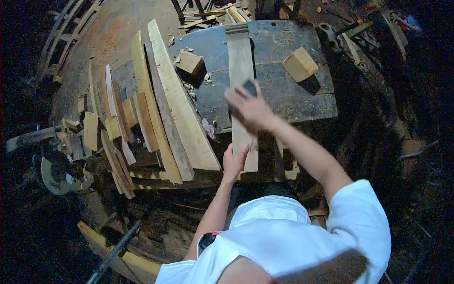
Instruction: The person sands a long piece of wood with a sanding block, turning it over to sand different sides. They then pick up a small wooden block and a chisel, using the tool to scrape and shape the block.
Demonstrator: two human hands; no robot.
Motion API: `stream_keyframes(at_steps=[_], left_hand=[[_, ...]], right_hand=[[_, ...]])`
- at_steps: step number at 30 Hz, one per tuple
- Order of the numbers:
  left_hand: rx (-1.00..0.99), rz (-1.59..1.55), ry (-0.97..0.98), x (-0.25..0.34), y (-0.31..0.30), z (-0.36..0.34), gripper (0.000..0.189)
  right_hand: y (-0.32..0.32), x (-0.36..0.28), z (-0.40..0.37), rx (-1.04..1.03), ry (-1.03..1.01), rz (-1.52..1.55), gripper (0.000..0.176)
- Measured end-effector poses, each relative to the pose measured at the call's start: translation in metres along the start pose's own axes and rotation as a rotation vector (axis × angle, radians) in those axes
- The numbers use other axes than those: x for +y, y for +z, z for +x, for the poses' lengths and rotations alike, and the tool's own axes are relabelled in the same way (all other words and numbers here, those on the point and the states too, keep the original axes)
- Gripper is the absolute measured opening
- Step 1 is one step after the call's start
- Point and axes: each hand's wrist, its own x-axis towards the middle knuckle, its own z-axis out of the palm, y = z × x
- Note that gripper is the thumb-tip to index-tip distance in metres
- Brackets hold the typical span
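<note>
A long pale wooden board lies lengthwise on the dark worktable, its near end jutting past the table's front edge. Close to that end, my left hand is closed around the board's left edge, thumb on top. My right hand rests over the middle of the board, slightly blurred by motion. Its fingers hold a small dark block against the wood; the block's underside and exact kind are hidden.
On the worktable are a wood block at right and another wood block among shavings at left. Several long planks lie side by side to the left, with smaller offcuts beyond. A metal bar slants at lower left.
</note>
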Motion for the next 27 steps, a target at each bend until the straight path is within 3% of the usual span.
stream_keyframes(at_steps=[1, 3, 7, 11, 12, 16, 19, 20, 24, 26, 27], left_hand=[[-0.01, -0.025, 0.003, 0.004, 0.0, -0.003, 0.043], [0.0, -0.016, -0.044, -0.003, 0.001, -0.001, 0.043], [-0.018, -0.013, -0.063, -0.019, 0.0, 0.001, 0.045], [-0.001, -0.036, -0.034, -0.005, 0.0, 0.002, 0.047], [0.013, -0.032, -0.027, 0.0, 0.001, 0.0, 0.047], [0.01, 0.044, -0.028, -0.007, 0.0, 0.004, 0.048], [0.007, -0.013, -0.021, -0.01, 0.002, 0.004, 0.049], [0.009, -0.004, -0.012, -0.011, 0.0, 0.004, 0.049], [-0.048, -0.076, -0.065, -0.005, -0.001, 0.003, 0.049], [-0.094, -0.163, -0.156, 0.007, -0.006, 0.0, 0.048], [-0.089, -0.177, -0.144, 0.015, -0.009, -0.002, 0.048]], right_hand=[[-0.002, 0.015, 0.022, -0.058, 0.067, -0.142, 0.065], [0.009, 0.049, 0.074, 0.019, 0.241, -0.021, 0.067], [0.011, 0.058, 0.086, 0.083, 0.281, -0.131, 0.069], [0.002, 0.004, 0.006, 0.029, 0.091, 0.096, 0.07], [0.01, -0.011, -0.017, 0.045, 0.051, 0.02, 0.069], [0.006, -0.005, -0.017, -0.007, -0.001, -0.025, 0.067], [-0.001, 0.034, 0.049, -0.025, 0.246, -0.01, 0.055], [0.011, 0.049, 0.07, 0.08, 0.319, -0.015, 0.056], [0.001, 0.072, 0.086, 0.042, 0.436, 0.193, 0.055], [0.012, 0.085, 0.066, 0.53, 0.644, 0.788, 0.054], [0.021, 0.089, 0.048, 0.652, 0.618, 0.702, 0.052]])
